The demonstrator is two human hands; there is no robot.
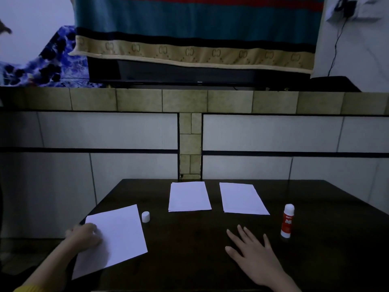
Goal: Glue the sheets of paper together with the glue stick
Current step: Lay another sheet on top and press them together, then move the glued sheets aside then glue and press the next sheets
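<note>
Pale tiled walls back a dark wooden desk [189, 239] where the red-and-white glue stick [287, 220] stands upright and uncapped, its small white cap [145, 217] well to its left. Between cap and stick, farther back, lie two white paper stacks [189, 196] [242, 198]. Nearest the stick, the right hand [252, 252] lies flat with fingers spread wide, while the left hand [84, 237] rests curled on a tilted single white sheet [120, 234] (whether it pinches the edge, I cannot tell).
</note>
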